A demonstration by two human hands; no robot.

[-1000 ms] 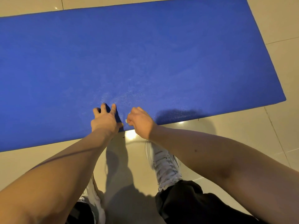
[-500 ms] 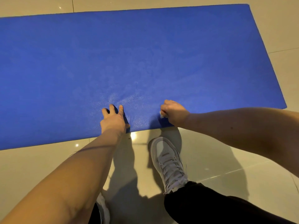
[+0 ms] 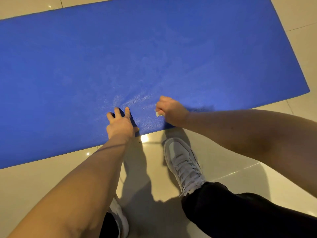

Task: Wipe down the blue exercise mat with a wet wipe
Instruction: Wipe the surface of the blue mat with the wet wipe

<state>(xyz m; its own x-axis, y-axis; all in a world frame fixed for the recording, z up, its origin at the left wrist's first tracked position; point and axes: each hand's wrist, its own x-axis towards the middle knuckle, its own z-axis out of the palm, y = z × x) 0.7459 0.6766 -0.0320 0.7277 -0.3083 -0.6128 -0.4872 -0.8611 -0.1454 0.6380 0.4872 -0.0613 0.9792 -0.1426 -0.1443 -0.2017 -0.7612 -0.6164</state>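
The blue exercise mat (image 3: 154, 54) lies flat on the tiled floor and fills the upper part of the view. My left hand (image 3: 120, 125) presses on the mat's near edge with its fingers spread. To its right, my right hand (image 3: 169, 109) grips a small crumpled white wet wipe (image 3: 158, 113) against the mat, close to the near edge. Only a bit of the wipe shows below the curled fingers. A damp sheen marks the mat between and just beyond the two hands.
Glossy beige floor tiles (image 3: 231, 162) surround the mat. A white sneaker (image 3: 183, 164) stands on the floor just below the right hand, with a black trouser leg (image 3: 240, 212) behind it. Another shoe (image 3: 120, 219) shows at the bottom.
My right hand with the wipe swept right along the near edge, then came back a little to the left and farther onto the mat. My left hand stayed pressed on the edge.
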